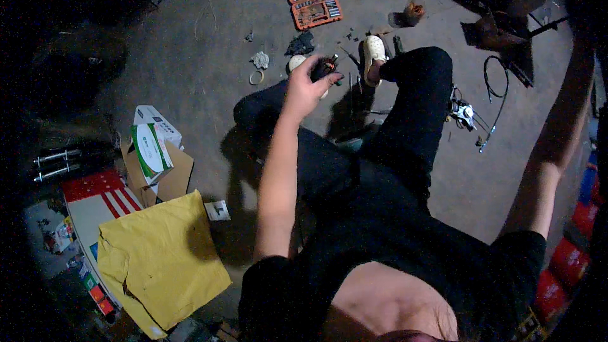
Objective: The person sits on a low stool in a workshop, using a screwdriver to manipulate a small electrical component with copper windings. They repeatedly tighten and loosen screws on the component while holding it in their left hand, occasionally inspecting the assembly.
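Observation:
My left hand (pixel 308 88) is raised over the floor in front of my knees. Its thumb and fingers curl round a small dark part (pixel 325 68) that shows orange-coppery bits and a pale tip; its exact kind cannot be made out. My right forearm (pixel 563 120) stretches forward along the right rim, and its hand is lost in the dark there. Beyond the left hand lie a dark crumpled rag (pixel 300 44) and several thin tools, among them a screwdriver (pixel 349 54), near my cream clog (pixel 373 50).
An open orange socket set (pixel 315 3) lies farther ahead. Cables (pixel 497 82) and a silver mechanical part (pixel 463 114) lie right of my leg. At left are a cardboard box (pixel 174 174), a green-white carton (pixel 152 152) and a yellow sheet (pixel 168 259). A tape roll (pixel 256 77) lies ahead-left.

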Demonstrator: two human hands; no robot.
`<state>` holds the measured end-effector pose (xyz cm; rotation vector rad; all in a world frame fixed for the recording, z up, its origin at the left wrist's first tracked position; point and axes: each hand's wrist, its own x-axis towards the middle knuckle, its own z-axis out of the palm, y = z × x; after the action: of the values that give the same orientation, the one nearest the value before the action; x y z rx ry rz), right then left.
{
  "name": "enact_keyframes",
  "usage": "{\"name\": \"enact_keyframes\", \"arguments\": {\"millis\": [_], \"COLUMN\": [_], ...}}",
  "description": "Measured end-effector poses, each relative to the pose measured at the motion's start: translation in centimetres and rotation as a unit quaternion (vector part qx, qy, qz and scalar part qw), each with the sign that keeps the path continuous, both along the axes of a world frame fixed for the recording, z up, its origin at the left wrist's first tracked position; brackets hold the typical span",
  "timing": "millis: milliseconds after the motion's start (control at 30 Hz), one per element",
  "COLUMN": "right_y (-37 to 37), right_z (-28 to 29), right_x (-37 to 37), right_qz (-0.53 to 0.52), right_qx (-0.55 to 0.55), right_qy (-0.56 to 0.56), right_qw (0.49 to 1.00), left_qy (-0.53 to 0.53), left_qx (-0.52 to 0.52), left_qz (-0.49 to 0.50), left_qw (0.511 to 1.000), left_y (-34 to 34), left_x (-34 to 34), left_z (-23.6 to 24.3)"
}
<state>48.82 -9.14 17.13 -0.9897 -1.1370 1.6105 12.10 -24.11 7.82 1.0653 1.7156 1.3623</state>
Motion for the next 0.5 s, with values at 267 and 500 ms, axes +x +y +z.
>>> {"name": "enact_keyframes", "arguments": {"millis": [267,500], "right_y": [8.2,1.7], "right_z": [5.3,0.1], "right_x": [-4.2,-14.6], "right_qz": [0.048,0.232], "right_qx": [0.141,0.116], "right_qy": [0.097,-0.125], "right_qw": [0.984,0.958], "left_qy": [-0.102,-0.150], "left_qx": [0.030,0.060], "left_qz": [0.011,-0.029], "left_qw": [0.994,0.987], "left_y": [0.8,1.4], "left_x": [1.4,4.3], "left_z": [3.8,7.7]}}
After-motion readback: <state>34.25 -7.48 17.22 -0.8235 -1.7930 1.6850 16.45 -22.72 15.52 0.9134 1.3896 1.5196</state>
